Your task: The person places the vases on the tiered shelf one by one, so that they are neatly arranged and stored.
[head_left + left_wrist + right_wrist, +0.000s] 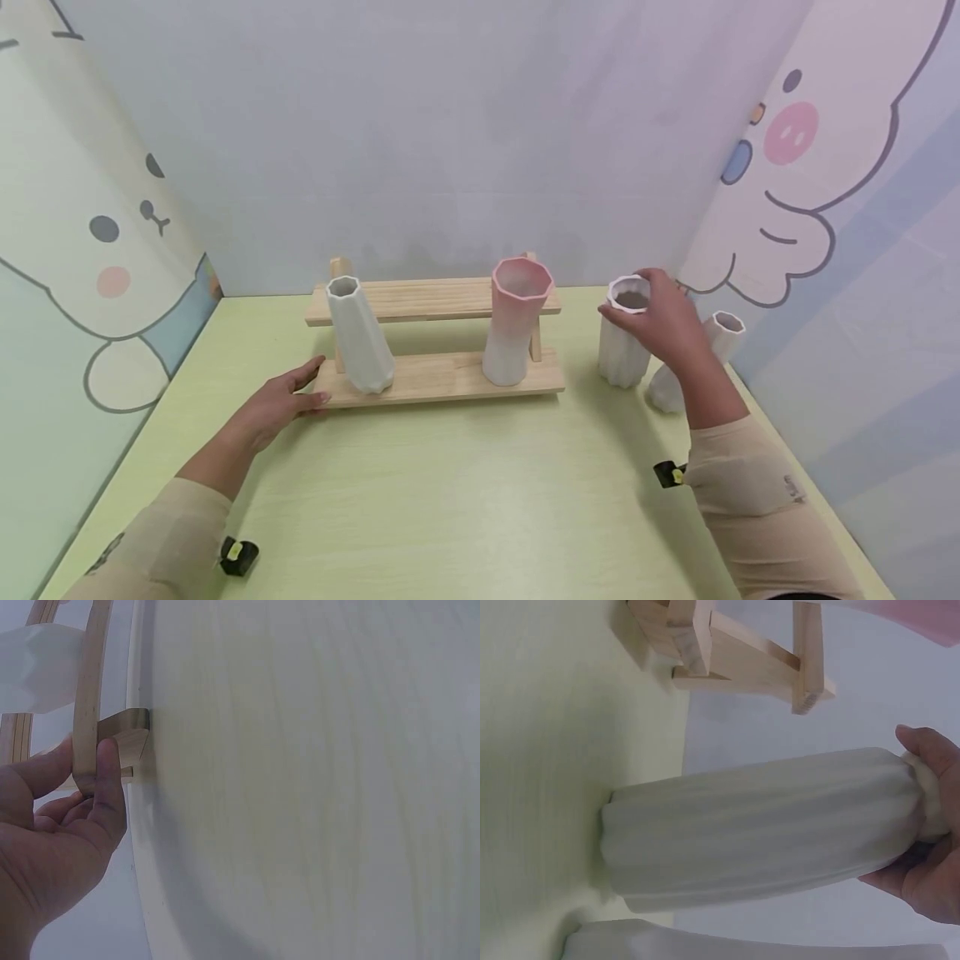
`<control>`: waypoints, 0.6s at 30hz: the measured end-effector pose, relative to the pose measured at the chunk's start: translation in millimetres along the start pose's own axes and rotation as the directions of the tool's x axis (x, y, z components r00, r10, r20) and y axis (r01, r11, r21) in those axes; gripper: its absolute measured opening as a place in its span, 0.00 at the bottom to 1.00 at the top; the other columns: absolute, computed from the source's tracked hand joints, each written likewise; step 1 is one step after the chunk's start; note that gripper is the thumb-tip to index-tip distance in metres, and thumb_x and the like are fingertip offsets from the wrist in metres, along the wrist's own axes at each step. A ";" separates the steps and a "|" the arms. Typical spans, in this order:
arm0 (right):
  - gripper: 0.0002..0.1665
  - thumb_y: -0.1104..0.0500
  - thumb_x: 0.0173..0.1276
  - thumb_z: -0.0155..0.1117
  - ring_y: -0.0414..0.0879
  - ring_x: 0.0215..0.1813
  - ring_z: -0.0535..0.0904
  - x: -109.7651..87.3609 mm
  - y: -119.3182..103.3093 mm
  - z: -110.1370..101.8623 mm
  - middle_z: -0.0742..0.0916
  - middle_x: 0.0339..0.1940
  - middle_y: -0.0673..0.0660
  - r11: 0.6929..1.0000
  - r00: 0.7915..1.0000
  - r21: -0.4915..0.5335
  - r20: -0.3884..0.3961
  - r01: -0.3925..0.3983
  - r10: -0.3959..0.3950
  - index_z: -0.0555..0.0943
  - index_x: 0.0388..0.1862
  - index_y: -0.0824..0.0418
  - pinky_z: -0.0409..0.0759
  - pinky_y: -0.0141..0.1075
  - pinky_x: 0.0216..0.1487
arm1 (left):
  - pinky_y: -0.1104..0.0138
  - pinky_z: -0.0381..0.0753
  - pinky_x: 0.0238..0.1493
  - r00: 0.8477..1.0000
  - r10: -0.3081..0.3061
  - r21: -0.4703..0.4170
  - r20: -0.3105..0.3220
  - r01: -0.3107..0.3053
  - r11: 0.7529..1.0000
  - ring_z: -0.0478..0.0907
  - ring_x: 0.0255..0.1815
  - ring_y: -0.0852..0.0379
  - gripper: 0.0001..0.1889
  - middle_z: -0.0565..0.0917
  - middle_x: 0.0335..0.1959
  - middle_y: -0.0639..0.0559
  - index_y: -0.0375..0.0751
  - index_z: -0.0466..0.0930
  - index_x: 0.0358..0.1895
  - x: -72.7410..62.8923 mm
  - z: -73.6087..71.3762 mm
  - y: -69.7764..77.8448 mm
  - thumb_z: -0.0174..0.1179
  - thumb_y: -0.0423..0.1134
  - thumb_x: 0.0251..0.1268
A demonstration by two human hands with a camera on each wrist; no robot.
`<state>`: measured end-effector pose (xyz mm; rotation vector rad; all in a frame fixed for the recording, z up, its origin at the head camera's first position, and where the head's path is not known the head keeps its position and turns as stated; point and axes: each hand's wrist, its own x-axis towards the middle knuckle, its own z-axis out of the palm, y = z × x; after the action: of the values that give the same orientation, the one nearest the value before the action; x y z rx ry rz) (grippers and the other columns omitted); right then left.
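Observation:
With thumb and fingers my left hand [276,406] pinches the left end of the lower board of a two-tier wooden shelf [435,379]; the left wrist view shows the board's end [88,697] between them. My right hand [666,321] grips a white ribbed vase [622,354] around its neck, right of the shelf. In the right wrist view this vase [765,825] has its base close to the tabletop. On the lower board stand a slim white faceted vase [360,342] at the left and a pink-to-white vase [513,333] at the right.
Another white vase [726,329] with a narrow neck stands just right of the gripped one, partly hidden by the right arm. The pale green tabletop [465,483] meets a grey back wall [450,150] and side walls with cartoon animals.

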<state>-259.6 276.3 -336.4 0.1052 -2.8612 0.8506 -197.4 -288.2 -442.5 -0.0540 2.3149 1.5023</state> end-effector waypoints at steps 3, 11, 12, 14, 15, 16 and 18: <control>0.60 0.27 0.56 0.69 0.65 0.61 0.71 -1.5 1.8 6.4 0.75 0.64 0.68 0.999 0.998 0.036 -0.056 0.012 -0.010 0.63 0.72 0.66 0.72 0.62 0.57 | 0.66 0.77 0.59 1.000 0.001 -0.006 0.000 -0.001 1.000 0.74 0.62 0.53 0.46 0.41 0.81 0.36 0.45 0.41 0.82 0.4 -0.1 0.3 0.63 0.42 0.71; 0.50 0.36 0.60 0.72 0.65 0.58 0.74 -4.8 10.8 16.1 0.79 0.59 0.68 0.998 0.984 0.053 -0.173 0.044 -0.034 0.66 0.70 0.64 0.73 0.61 0.54 | 0.65 0.77 0.59 1.000 -0.002 -0.004 -0.003 0.002 1.000 0.71 0.65 0.50 0.46 0.41 0.81 0.36 0.45 0.41 0.82 0.6 -0.4 0.7 0.63 0.42 0.71; 0.49 0.37 0.60 0.72 0.66 0.57 0.74 -5.0 11.8 16.3 0.79 0.59 0.68 0.998 0.983 0.049 -0.179 0.047 -0.038 0.66 0.69 0.65 0.73 0.61 0.54 | 0.65 0.77 0.59 1.000 -0.001 -0.004 -0.003 0.001 1.000 0.72 0.64 0.51 0.46 0.41 0.81 0.36 0.45 0.41 0.82 0.6 -0.4 0.6 0.63 0.42 0.71; 0.47 0.39 0.61 0.73 0.66 0.56 0.75 -5.6 12.9 16.4 0.79 0.58 0.69 0.998 0.980 0.036 -0.191 0.057 -0.049 0.67 0.69 0.65 0.73 0.60 0.53 | 0.65 0.77 0.60 1.000 0.000 -0.009 -0.001 0.000 1.000 0.74 0.62 0.53 0.46 0.41 0.81 0.36 0.46 0.41 0.82 0.4 -0.3 0.6 0.63 0.42 0.71; 0.47 0.40 0.61 0.72 0.66 0.56 0.75 -6.0 13.5 16.4 0.79 0.57 0.69 0.998 0.979 0.029 -0.196 0.064 -0.057 0.67 0.69 0.65 0.73 0.60 0.53 | 0.65 0.77 0.60 1.000 0.000 -0.009 -0.002 0.000 1.000 0.75 0.61 0.53 0.45 0.41 0.81 0.36 0.46 0.41 0.82 0.3 -0.1 0.5 0.62 0.42 0.72; 0.46 0.41 0.61 0.73 0.67 0.55 0.75 -6.3 14.1 16.5 0.80 0.57 0.69 0.997 0.977 0.023 -0.202 0.072 -0.066 0.67 0.68 0.66 0.73 0.60 0.52 | 0.65 0.77 0.60 1.000 -0.001 -0.012 -0.002 0.001 1.000 0.75 0.61 0.53 0.45 0.41 0.81 0.36 0.46 0.40 0.82 0.3 0.1 0.3 0.62 0.42 0.72; 0.44 0.43 0.61 0.73 0.67 0.55 0.75 -7.3 15.2 16.7 0.80 0.56 0.69 0.996 0.974 0.012 -0.213 0.084 -0.079 0.68 0.67 0.66 0.74 0.60 0.51 | 0.65 0.77 0.60 1.000 -0.002 -0.014 -0.002 0.002 1.000 0.74 0.63 0.51 0.45 0.41 0.81 0.36 0.45 0.40 0.82 0.4 0.6 -0.1 0.62 0.41 0.72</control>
<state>-256.2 280.0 -359.6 0.1253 -2.6309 0.8216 -197.5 -287.6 -443.0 -0.0614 2.3055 1.5188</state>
